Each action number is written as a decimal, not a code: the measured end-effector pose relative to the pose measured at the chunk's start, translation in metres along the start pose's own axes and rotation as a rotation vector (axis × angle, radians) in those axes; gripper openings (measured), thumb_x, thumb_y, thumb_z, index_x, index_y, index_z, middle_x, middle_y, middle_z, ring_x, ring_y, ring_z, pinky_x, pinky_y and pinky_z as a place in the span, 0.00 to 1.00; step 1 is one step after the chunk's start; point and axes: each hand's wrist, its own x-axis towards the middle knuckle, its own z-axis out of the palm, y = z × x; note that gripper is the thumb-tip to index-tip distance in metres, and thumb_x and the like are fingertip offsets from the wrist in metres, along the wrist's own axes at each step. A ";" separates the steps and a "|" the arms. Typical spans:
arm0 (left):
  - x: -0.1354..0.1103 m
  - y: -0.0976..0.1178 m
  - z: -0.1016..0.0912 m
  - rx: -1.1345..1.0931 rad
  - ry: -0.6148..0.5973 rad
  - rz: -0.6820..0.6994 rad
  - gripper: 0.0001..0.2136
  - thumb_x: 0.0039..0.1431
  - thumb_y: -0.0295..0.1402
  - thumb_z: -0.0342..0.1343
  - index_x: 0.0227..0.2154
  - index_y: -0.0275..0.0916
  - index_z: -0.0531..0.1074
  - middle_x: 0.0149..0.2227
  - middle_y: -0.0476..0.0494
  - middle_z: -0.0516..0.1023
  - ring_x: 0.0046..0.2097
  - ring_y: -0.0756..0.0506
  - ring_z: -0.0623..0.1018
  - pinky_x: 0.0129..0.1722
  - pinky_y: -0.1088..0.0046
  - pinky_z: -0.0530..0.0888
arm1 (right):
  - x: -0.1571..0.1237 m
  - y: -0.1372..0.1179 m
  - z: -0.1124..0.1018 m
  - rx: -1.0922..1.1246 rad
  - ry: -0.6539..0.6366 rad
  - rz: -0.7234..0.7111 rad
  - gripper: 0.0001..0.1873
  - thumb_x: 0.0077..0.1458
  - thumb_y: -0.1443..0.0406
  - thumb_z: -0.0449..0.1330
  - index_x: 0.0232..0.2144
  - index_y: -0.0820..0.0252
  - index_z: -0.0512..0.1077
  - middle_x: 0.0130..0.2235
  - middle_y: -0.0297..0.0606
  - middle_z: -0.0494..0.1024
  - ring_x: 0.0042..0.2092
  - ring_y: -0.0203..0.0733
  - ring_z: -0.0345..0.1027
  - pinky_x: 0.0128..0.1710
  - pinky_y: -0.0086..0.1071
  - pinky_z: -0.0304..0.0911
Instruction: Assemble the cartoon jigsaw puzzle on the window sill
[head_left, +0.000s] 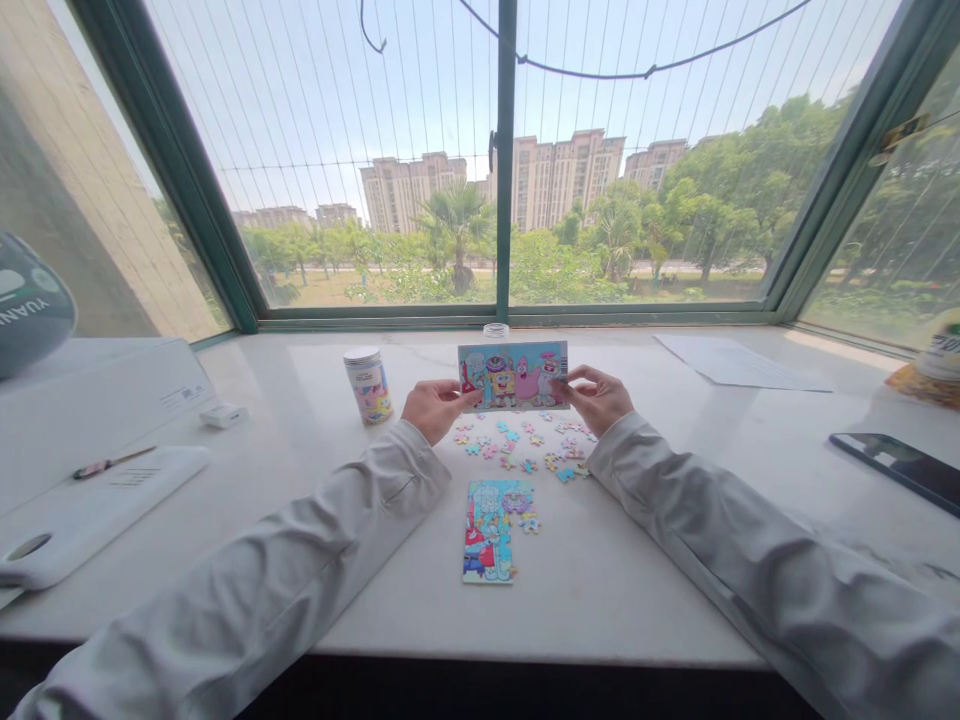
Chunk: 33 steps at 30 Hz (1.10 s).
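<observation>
Puzzle section (487, 540) assembled at near side, right part incomplete; loose pieces (529, 466) lie unjoined beyond. Left hand (433, 409) and right hand (604, 402) pinch picture card (514, 380) by opposite ends.

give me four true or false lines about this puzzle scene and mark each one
1. The left hand and right hand hold the picture card. True.
2. The printed canister lies on its side. False: the printed canister stands upright.
3. Most loose pieces lie farther off than the partly joined puzzle. True.
4. The phone lies left of the left hand. False: the phone lies right of the right hand.
</observation>
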 end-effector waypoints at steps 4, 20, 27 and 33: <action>-0.001 0.003 0.000 0.020 0.039 0.032 0.21 0.44 0.51 0.62 0.35 0.40 0.81 0.24 0.48 0.76 0.22 0.52 0.68 0.20 0.77 0.62 | -0.001 0.000 0.001 -0.050 0.013 -0.009 0.23 0.39 0.45 0.67 0.29 0.56 0.72 0.24 0.34 0.79 0.24 0.37 0.66 0.25 0.29 0.56; -0.012 0.021 -0.002 -0.274 -0.137 -0.002 0.31 0.42 0.50 0.66 0.43 0.28 0.78 0.20 0.46 0.76 0.11 0.57 0.56 0.09 0.76 0.49 | 0.001 0.004 0.003 0.242 -0.111 -0.031 0.27 0.34 0.45 0.69 0.26 0.57 0.67 0.19 0.30 0.72 0.18 0.29 0.48 0.18 0.28 0.40; -0.007 0.014 0.000 -0.319 -0.090 0.013 0.27 0.39 0.46 0.69 0.39 0.30 0.80 0.21 0.46 0.77 0.13 0.58 0.54 0.12 0.76 0.48 | 0.003 0.003 0.004 0.265 -0.158 -0.011 0.27 0.32 0.47 0.71 0.26 0.58 0.67 0.19 0.30 0.71 0.18 0.29 0.49 0.17 0.27 0.42; -0.010 0.020 0.000 -0.279 -0.076 0.011 0.21 0.39 0.45 0.69 0.31 0.31 0.81 0.13 0.52 0.68 0.13 0.57 0.55 0.13 0.76 0.50 | -0.002 -0.001 0.005 0.225 -0.208 0.050 0.27 0.38 0.45 0.68 0.30 0.59 0.69 0.19 0.33 0.73 0.17 0.29 0.50 0.16 0.27 0.41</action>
